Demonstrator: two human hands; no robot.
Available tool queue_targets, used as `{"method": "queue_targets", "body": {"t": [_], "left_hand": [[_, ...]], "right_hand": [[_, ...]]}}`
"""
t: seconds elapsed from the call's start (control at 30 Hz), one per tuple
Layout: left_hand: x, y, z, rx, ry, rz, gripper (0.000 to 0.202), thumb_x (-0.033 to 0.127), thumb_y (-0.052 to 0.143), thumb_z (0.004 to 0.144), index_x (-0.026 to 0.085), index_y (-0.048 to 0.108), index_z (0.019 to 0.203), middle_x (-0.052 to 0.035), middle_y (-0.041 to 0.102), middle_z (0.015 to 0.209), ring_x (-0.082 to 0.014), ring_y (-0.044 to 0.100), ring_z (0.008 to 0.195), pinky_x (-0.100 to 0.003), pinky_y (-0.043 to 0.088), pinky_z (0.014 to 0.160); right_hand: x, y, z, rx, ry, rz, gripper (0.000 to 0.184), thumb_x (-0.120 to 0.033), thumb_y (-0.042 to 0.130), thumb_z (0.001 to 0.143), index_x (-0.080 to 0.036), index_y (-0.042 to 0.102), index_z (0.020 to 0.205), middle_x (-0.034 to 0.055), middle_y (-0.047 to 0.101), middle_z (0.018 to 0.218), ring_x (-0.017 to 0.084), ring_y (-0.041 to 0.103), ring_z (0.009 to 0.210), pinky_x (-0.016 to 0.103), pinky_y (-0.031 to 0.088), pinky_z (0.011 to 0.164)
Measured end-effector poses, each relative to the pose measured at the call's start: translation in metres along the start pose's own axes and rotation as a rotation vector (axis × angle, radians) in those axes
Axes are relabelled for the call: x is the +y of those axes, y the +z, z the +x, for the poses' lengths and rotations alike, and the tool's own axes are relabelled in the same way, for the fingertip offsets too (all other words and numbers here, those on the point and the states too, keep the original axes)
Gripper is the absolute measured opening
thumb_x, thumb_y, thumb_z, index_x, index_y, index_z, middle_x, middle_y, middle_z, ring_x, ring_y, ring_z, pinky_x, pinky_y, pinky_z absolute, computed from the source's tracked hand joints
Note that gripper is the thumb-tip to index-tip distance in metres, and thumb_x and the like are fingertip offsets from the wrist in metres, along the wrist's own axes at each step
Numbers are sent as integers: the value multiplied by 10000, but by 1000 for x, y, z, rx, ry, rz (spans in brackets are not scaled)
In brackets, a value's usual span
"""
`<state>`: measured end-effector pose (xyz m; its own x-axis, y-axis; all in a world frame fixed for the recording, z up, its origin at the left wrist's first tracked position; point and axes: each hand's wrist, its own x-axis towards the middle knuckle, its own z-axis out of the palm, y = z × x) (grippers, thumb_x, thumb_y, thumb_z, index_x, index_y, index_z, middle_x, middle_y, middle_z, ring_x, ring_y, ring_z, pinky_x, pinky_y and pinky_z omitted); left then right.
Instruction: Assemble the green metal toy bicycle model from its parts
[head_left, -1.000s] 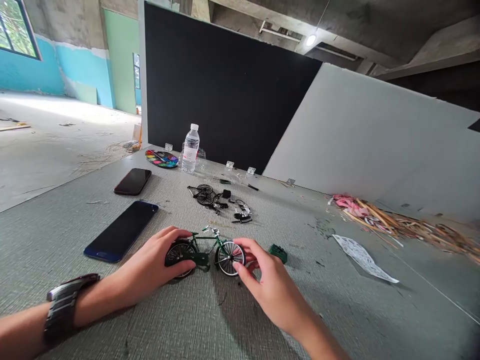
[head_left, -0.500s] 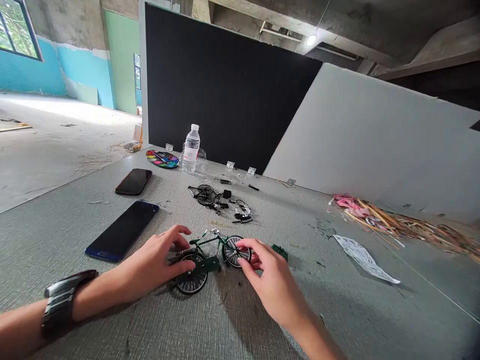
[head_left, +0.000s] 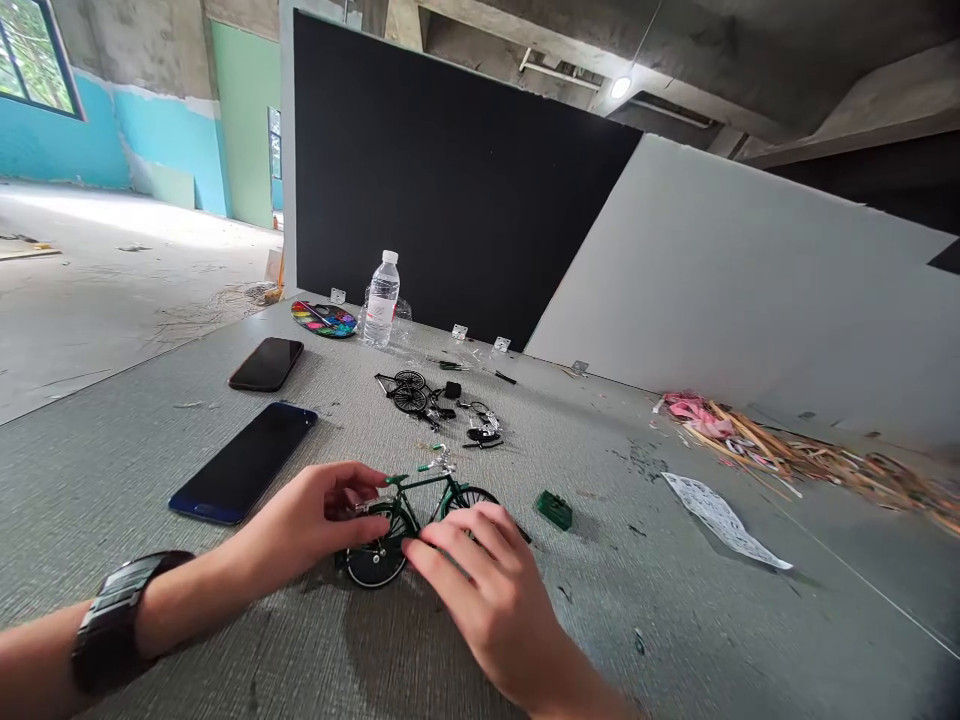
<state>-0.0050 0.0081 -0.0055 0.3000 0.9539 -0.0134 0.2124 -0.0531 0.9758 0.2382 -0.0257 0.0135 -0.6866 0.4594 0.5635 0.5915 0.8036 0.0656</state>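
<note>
The left hand (head_left: 307, 515), a black-and-silver wristwatch (head_left: 112, 625) on its wrist, closes its fingers on the frame above the rear wheel of a green metal miniature bicycle (head_left: 424, 497); the right hand (head_left: 484, 595) drapes its fingers (head_left: 442, 545) over the front wheel, though whether they grip or merely touch I cannot tell; the bicycle stands upright between both hands on a grey-green textured tabletop (head_left: 637, 610); just right lies a small dark-green plastic block (head_left: 554, 510); left lies a blue-edged black smartphone (head_left: 244, 463); farther off sit loose black bicycle-model parts (head_left: 412, 395), a clear plastic water bottle (head_left: 382, 300) and a round multicoloured paint palette (head_left: 324, 320).
</note>
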Motion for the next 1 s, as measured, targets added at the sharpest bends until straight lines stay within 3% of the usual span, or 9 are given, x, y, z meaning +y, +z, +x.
{"method": "queue_targets", "body": {"t": [0.1, 0.23, 0.37, 0.43, 0.6, 0.73, 0.83, 0.9, 1.0], "left_hand": [[3, 1, -3, -6, 38, -33, 433, 494, 743, 847, 161, 677, 1116, -34, 666, 898, -216, 604, 837, -346, 485, 772], [10, 2, -6, -44, 126, -42, 320, 420, 716, 879, 174, 656, 1075, -17, 647, 893, -195, 585, 825, -313, 459, 737], [15, 2, -8, -45, 180, -19, 236, 344, 683, 880, 186, 625, 1044, -17, 652, 904, -196, 587, 834, -322, 465, 760], [17, 2, -10, -10, 205, 50, 204, 320, 680, 874, 191, 624, 1023, -18, 653, 906, -203, 585, 843, -337, 467, 780], [24, 4, -19, 52, 277, 238, 182, 310, 695, 872, 208, 629, 1007, -23, 682, 938, -230, 602, 890, -372, 478, 823], [31, 6, -29, -23, 337, 294, 288, 330, 749, 869, 222, 659, 1121, -39, 726, 1068, -255, 655, 990, -379, 504, 886], [30, 6, -30, -57, 393, 274, 266, 320, 613, 994, 267, 668, 1249, -40, 736, 1154, -247, 672, 1061, -358, 516, 918], [25, 6, -26, -58, 405, 275, 256, 287, 507, 1054, 286, 692, 1230, -27, 743, 1140, -226, 684, 1045, -340, 522, 913], [16, 7, -18, 5, 367, 323, 195, 278, 543, 1036, 242, 734, 1055, -23, 756, 995, -209, 698, 898, -319, 538, 827]], "right_hand": [[2, 0, 0, 29, -11, -18, 315, -170, 386, 1106, -181, 699, 1075, 28, 765, 975, 209, 637, 894, 412, 419, 937], [4, -1, 0, 67, 1, -17, 225, -137, 466, 1064, -176, 688, 1069, 41, 759, 963, 210, 629, 841, 411, 431, 889], [5, -1, 3, 136, 76, -36, 94, -123, 590, 1015, -178, 666, 1008, 16, 734, 860, 187, 626, 782, 363, 438, 786], [6, 0, 4, 151, 138, -67, 121, -132, 594, 1009, -188, 646, 916, 6, 701, 785, 184, 611, 736, 354, 430, 733], [7, 5, 0, 57, 359, 51, 197, -212, 530, 1023, -214, 596, 838, 12, 674, 773, 186, 609, 696, 331, 438, 664], [6, 8, -2, -8, 460, 187, 212, -249, 489, 1043, -230, 605, 868, 9, 691, 816, 178, 634, 716, 300, 452, 642], [6, 6, -2, -43, 521, 251, 214, -286, 493, 1050, -237, 618, 884, 7, 703, 834, 176, 642, 724, 291, 458, 633], [6, 5, -1, -56, 554, 284, 202, -295, 512, 1043, -240, 629, 888, 5, 709, 834, 180, 643, 724, 294, 463, 638], [8, 5, -2, -57, 591, 336, 180, -283, 536, 1028, -240, 643, 889, 1, 715, 828, 180, 640, 707, 298, 466, 646]]}}
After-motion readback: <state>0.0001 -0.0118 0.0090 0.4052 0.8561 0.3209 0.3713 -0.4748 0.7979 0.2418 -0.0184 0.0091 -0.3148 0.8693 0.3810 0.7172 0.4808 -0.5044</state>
